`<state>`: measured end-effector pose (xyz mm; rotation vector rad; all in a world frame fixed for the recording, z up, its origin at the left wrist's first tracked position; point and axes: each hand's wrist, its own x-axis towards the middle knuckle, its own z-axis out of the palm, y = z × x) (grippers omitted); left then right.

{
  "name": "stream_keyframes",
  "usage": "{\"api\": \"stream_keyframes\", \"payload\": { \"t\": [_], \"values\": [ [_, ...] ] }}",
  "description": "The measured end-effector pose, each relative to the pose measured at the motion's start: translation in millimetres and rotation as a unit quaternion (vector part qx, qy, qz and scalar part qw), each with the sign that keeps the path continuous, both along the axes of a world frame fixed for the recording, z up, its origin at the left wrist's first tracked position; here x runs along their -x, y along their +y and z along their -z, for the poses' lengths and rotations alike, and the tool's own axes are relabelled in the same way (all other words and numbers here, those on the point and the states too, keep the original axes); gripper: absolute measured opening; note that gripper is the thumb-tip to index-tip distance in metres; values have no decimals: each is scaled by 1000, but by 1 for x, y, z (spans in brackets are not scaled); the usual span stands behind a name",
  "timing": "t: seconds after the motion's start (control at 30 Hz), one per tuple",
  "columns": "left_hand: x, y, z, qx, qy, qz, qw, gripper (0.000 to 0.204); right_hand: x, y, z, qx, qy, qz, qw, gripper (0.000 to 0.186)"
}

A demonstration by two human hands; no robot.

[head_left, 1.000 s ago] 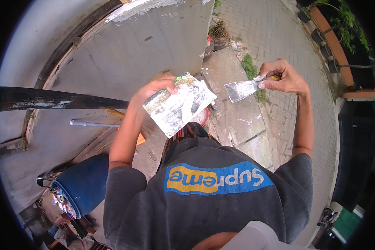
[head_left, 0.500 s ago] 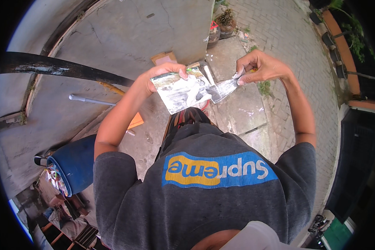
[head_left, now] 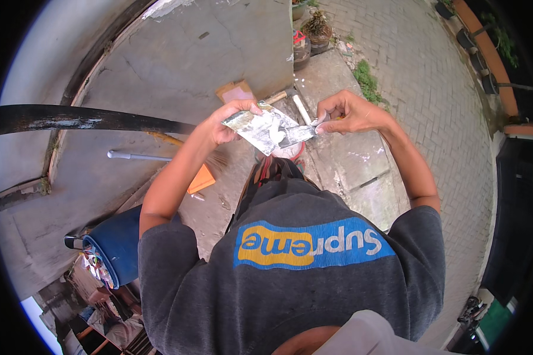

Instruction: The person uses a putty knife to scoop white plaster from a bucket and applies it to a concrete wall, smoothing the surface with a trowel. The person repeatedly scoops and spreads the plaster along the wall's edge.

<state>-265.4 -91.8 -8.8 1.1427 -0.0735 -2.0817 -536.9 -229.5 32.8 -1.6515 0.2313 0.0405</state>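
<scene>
My left hand [head_left: 226, 123] grips a thin flat plate [head_left: 251, 131] by its far left edge, thumb on top. White paste [head_left: 276, 131] is smeared over the plate, with a thicker lump near its middle. My right hand [head_left: 354, 113] pinches a putty knife [head_left: 297, 135] near the base of its blade; the fingers hide most of the handle. The whitened blade reaches left and overlaps the plate's right side, beside the lump. Below them, partly covered, is a red-rimmed container [head_left: 302, 158] with whitish contents.
A dark bar [head_left: 95, 117] crosses at left before a grey wall [head_left: 177, 53]. A blue barrel [head_left: 121, 245] with litter stands at lower left. An orange piece [head_left: 202, 179], a pale pole [head_left: 137, 156], a white stick [head_left: 302, 109] and cardboard [head_left: 236, 92] lie beyond. Potted plants [head_left: 318, 32] stand ahead.
My right hand has moved left and slightly down, bringing the putty knife's blade farther over the plate. The plate has shifted a little right and turned. Both holds are unchanged.
</scene>
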Motion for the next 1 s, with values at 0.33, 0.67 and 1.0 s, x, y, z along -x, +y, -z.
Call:
{"api": "stream_keyframes", "payload": {
  "t": [0.33,0.67,1.0],
  "values": [
    [22,22,-24,196,-363,-167,896,32,-18,22,33,32,7,145,989,16],
    [-15,17,-27,315,-488,-220,784,30,-59,31,-10,247,30,263,932,15],
    [-93,3,-27,431,-570,-148,684,30,-153,38,24,214,3,368,905,18]
  ]
}}
